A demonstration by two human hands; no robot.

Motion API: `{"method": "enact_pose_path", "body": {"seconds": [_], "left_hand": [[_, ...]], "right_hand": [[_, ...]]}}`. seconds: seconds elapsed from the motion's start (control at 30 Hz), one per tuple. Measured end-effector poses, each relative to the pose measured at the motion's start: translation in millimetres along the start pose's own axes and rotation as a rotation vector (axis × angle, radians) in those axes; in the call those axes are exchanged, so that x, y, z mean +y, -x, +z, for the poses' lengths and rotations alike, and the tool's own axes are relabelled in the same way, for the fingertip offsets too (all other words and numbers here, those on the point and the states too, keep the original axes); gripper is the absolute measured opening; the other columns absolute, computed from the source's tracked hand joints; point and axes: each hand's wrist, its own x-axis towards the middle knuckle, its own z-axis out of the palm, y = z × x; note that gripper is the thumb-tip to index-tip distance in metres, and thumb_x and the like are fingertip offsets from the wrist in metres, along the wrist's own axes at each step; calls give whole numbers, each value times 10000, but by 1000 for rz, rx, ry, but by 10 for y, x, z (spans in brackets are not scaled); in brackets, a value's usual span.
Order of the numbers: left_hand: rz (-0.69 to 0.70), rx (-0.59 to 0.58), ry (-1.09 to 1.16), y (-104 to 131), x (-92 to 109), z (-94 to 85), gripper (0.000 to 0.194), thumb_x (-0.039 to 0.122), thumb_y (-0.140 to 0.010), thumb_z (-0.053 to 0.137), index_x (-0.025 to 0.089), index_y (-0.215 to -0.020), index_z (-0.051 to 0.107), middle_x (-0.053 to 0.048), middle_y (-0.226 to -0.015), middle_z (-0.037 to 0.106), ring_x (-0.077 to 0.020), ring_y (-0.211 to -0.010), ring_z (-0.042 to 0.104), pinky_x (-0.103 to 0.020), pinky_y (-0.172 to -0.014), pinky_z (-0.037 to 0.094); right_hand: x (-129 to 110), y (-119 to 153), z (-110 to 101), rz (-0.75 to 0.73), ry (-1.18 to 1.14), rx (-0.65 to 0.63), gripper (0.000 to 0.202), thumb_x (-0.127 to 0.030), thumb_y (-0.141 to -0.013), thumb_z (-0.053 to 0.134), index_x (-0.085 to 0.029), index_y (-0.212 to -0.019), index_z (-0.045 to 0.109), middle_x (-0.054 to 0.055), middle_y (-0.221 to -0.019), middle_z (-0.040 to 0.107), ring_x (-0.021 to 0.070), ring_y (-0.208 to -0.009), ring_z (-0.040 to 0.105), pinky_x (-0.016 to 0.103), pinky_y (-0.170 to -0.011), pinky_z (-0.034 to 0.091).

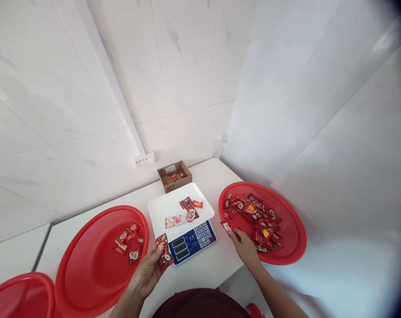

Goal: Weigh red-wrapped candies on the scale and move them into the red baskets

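My left hand (149,269) is closed on a dark red snack packet (163,252), held in front of the scale's lower left corner. Over the near rim of the right red basket (298,240), my right hand (245,247) pinches a small red-and-white packet (227,229). Many red wrapped snacks (253,210) lie in that basket. Between my hands stands a digital scale (193,242) with a blue keypad panel. On its white tray (163,207) rest a pink-and-white packet (177,221) and several small red packets (192,207).
A left red basket (87,265) holds several red snacks, and another red basket (17,282) is cut off at the lower left. Behind the scale sits a small cardboard box (174,176) with red packets. A power socket (144,160) is on the tiled wall.
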Motion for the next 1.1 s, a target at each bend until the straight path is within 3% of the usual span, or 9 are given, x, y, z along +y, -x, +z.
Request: {"method": "enact_pose_path", "body": {"seconds": [0.2, 0.4, 0.53, 0.7, 0.8, 0.9, 0.97, 1.1], "left_hand": [[-28, 42, -91, 21, -66, 80, 128, 128, -761, 589, 108, -887, 578, -87, -766, 686, -169, -663, 666, -295, -670, 551], [-22, -115, -35, -1, -117, 102, 138, 106, -741, 553, 121, -872, 593, -38, -632, 613, -157, -640, 629, -300, -671, 536], [-36, -132, 8, -6, -118, 129, 140, 46, -687, 522, 120, -783, 593, -34, -621, 580, -146, -610, 597, -286, -613, 522], [-17, -84, 54, 19, -121, 145, 113, 50, -696, 517, 110, -760, 589, -2, -548, 510, -96, -496, 495, -242, -531, 471], [-20, -75, 57, 53, -125, 133, 81, 75, -704, 534, 109, -759, 584, 10, -521, 480, -89, -465, 456, -236, -498, 442], [-24, -68, 55, 81, -127, 113, 77, 91, -705, 544, 111, -772, 577, 20, -501, 461, -84, -440, 430, -228, -474, 420], [-15, -56, 51, 90, -129, 98, 82, 92, -705, 543, 116, -779, 572, 22, -495, 460, -84, -433, 425, -228, -469, 414], [21, -22, 47, 92, -143, 76, 95, 85, -710, 544, 122, -795, 564, 13, -512, 486, -90, -450, 450, -236, -487, 427]], "right_hand": [[-13, 12, -21, -39, 14, -4, 447, -464, -779, 412, -137, -967, 652, 147, -1034, 662, 266, -1000, 580, 386, -908, 419], [-62, 30, -66, -24, -23, 3, 413, -466, -774, 439, -155, -926, 664, 128, -991, 676, 259, -952, 599, 365, -864, 441], [-10, -95, -170, 98, -65, 37, 453, -500, -773, 438, -153, -967, 656, 101, -948, 692, 233, -869, 630, 323, -772, 476], [167, -361, -291, 188, -18, -23, 473, -488, -787, 432, -131, -1013, 643, 41, -586, 664, 196, -538, 614, 294, -545, 468], [253, -471, -311, 183, 56, -83, 411, -465, -789, 455, -144, -926, 672, 35, -519, 636, 199, -532, 609, 287, -533, 455], [278, -554, -294, 163, 154, -128, 346, -418, -790, 480, -160, -906, 680, 66, -618, 671, 219, -666, 635, 297, -607, 463], [251, -618, -255, 136, 225, -140, 313, -371, -789, 491, -166, -940, 674, 111, -812, 694, 249, -838, 628, 324, -704, 458], [120, -783, -88, 40, 320, -170, 342, -297, -802, 470, -202, -1093, 623, 123, -1222, 563, 260, -1150, 472, 347, -916, 362]]}}
